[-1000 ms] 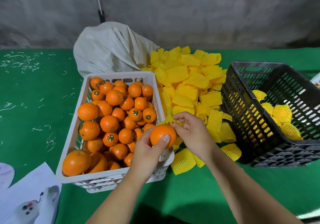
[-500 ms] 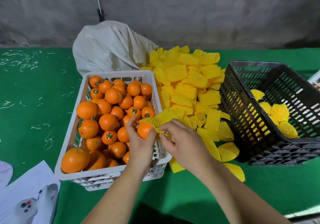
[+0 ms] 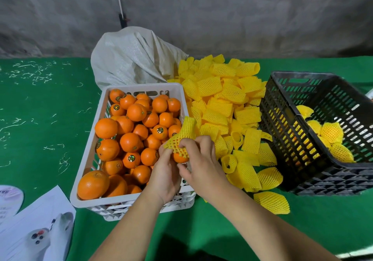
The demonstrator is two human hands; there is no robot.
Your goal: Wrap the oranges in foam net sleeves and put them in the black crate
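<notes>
Both hands, left hand (image 3: 165, 175) and right hand (image 3: 198, 160), stretch sleeve (image 3: 182, 139) over seemingly half-covered orange (image 3: 179, 158).

Orange fruit, yellow netting, green bench cover

The oranges (image 3: 129, 137) in the white crate (image 3: 88, 151) are bright orange, several with small round dark-and-gold stickers. Right of the white crate, the pile of foam net sleeves (image 3: 224, 107) is yellow with an open diamond mesh; the one sleeve (image 3: 181, 139) over the held orange (image 3: 179, 157) is that same yellow. Further right, the black crate (image 3: 286, 131) has slotted walls, with yellow-netted fruit (image 3: 331, 131) inside. Behind the white crate lies an off-white woven sack (image 3: 133, 59). The bench (image 3: 40, 123) is green, flecked with pale shreds; the wall (image 3: 222, 14) beyond is mottled grey.
</notes>
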